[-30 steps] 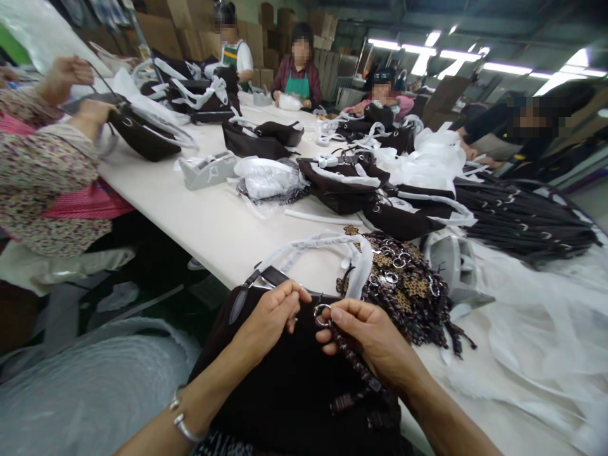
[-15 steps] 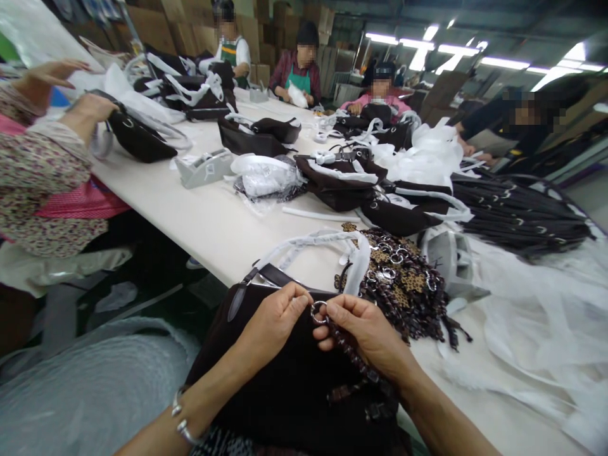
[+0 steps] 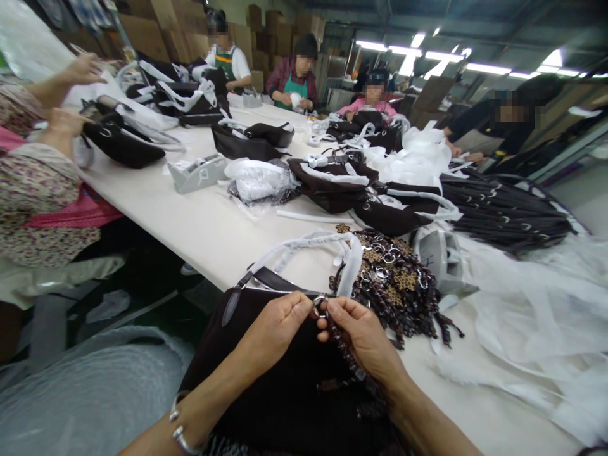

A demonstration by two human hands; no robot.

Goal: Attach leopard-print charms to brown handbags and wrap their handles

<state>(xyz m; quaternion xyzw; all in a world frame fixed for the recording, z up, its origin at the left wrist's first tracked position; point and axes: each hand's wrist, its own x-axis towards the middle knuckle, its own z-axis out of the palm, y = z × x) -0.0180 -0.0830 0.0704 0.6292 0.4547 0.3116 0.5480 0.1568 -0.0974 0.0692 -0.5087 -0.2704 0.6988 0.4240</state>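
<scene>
A dark brown handbag (image 3: 270, 392) rests in front of me at the table edge, its handles (image 3: 352, 269) wrapped in white padding. At the bag's top edge, my left hand (image 3: 281, 323) pinches the left side of a silver metal ring (image 3: 318, 308). My right hand (image 3: 363, 335) is closed on the right side of that ring and the top of a dark braided bag charm (image 3: 350, 362), whose tassel ends hang over the bag's front. Fingers hide part of the ring, and I cannot tell whether it is hooked to the bag.
A pile of similar charms (image 3: 394, 285) lies just beyond my right hand. Past it stand a grey tape dispenser (image 3: 439, 259) and white wrapping sheets (image 3: 527, 342). More dark bags (image 3: 332, 183) lie across the table (image 3: 175, 218). Co-workers sit around it. A large translucent roll (image 3: 90, 392) is at lower left.
The ring has turned between my fingers and now appears narrower. Both hands stay close together at the bag's top. The view has shifted slightly; the co-worker at left has tilted another bag.
</scene>
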